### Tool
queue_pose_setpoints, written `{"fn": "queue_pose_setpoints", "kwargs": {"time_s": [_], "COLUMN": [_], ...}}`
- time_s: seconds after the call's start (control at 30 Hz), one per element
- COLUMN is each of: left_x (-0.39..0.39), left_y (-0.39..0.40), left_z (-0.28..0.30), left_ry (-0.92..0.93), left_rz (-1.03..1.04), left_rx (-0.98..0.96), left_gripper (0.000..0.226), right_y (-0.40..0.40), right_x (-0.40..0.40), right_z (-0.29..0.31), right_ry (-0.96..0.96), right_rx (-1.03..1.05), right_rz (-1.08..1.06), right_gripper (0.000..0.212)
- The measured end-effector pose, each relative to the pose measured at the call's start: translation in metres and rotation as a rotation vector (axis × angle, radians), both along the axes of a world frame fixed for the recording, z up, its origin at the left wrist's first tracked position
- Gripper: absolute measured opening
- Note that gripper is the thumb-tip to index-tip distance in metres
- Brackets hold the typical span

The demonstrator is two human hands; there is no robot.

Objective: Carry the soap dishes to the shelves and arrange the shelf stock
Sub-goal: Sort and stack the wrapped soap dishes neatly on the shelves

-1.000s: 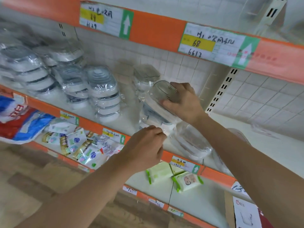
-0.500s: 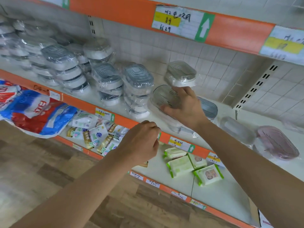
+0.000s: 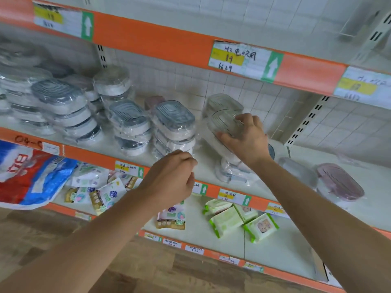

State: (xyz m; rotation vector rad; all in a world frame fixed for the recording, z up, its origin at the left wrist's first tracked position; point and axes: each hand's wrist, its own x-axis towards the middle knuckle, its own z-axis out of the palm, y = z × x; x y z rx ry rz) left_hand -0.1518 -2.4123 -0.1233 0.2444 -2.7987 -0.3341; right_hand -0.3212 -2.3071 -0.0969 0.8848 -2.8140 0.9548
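Clear wrap blurs much of the middle shelf (image 3: pixel 110 144), so the far-left stacks of soap dishes (image 3: pixel 53 102) are hard to count. A pink dish (image 3: pixel 153 101) shows only partly behind the grey-lidded stack (image 3: pixel 174 127), and a dark round edge just right of the right wrist is mostly hidden. The price tag (image 3: pixel 243 59) on the upper shelf is legible only in part.

The right hand (image 3: pixel 246 138) reaches forward with its grip curled round a clear wrapped soap dish (image 3: pixel 225 122), tilted atop a leaning stack (image 3: pixel 229 172) on the middle shelf. Another clear dish (image 3: pixel 223 102) sits just behind it. The left hand (image 3: pixel 171 178) hovers at the shelf edge, fingers curled in; whether its grip pinches any wrap cannot be told. A pink dish (image 3: pixel 340 181) lies further right.
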Motion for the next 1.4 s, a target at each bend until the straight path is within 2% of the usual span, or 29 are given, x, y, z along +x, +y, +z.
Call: {"fn": "queue_pose_setpoints", "kwargs": {"time_s": [0.2, 0.4, 0.5, 0.63, 0.8, 1.0, 1.17, 1.3, 1.4], "left_x": [-0.055, -0.099, -0.111, -0.120, -0.126, -0.120, -0.092, -0.051, -0.019], "left_y": [0.007, -0.007, -0.015, -0.025, -0.030, -0.023, -0.020, -0.017, -0.012], "left_z": [-0.002, -0.020, -0.034, -0.050, -0.061, -0.057, -0.060, -0.070, -0.068], "left_ry": [0.160, 0.261, 0.270, 0.287, 0.296, 0.310, 0.195, 0.019, -0.100], "left_rz": [-0.115, -0.171, -0.184, -0.201, -0.236, -0.286, -0.252, -0.258, -0.290], "left_rx": [-0.033, -0.169, -0.201, -0.262, -0.275, -0.250, -0.184, -0.204, -0.222], "left_gripper": [0.021, 0.031, 0.027, 0.034, 0.037, 0.037, 0.037, 0.035, 0.035], "right_y": [0.001, -0.031, -0.049, -0.069, -0.078, -0.054, -0.025, -0.013, -0.003], "right_x": [-0.039, -0.079, -0.094, -0.108, -0.114, -0.090, -0.049, -0.012, 0.019], "right_z": [-0.002, 0.005, 0.003, -0.004, -0.009, -0.018, -0.046, -0.054, -0.047], "right_ry": [0.093, 0.256, 0.277, 0.293, 0.284, 0.477, 0.764, 0.701, 0.552], "right_rx": [-0.041, -0.124, -0.091, -0.098, 0.120, 0.006, 0.086, 0.189, 0.398], "right_rz": [-0.050, -0.055, -0.042, -0.049, -0.040, 0.000, 0.167, 0.274, 0.316], "right_gripper": [0.066, 0.063, 0.063, 0.059, 0.063, 0.058, 0.045, 0.038, 0.044]}}
